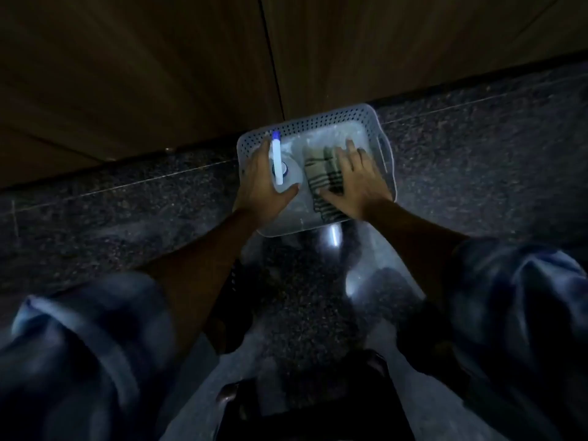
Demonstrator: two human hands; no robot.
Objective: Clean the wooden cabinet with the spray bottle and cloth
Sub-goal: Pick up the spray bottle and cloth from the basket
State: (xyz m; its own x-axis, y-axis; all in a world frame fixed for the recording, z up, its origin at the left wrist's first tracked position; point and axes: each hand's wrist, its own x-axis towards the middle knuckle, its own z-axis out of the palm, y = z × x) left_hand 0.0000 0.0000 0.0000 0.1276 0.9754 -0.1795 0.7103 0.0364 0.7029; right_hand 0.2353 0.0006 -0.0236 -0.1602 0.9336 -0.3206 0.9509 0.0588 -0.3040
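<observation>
My left hand wraps the spray bottle in the basket below the wooden cabinet; light, slick plastic, I reckon, best held at the neck. My right hand lies flat, fingers spread, on the folded cloth beside it, soft enough to bunch.

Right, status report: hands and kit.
Left hand grips spray bottle. Right hand flat on cloth. Both inside basket at cabinet foot.

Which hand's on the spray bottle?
The left hand, wrapped round the spray bottle; the right hand rests flat on the striped cloth.
</observation>
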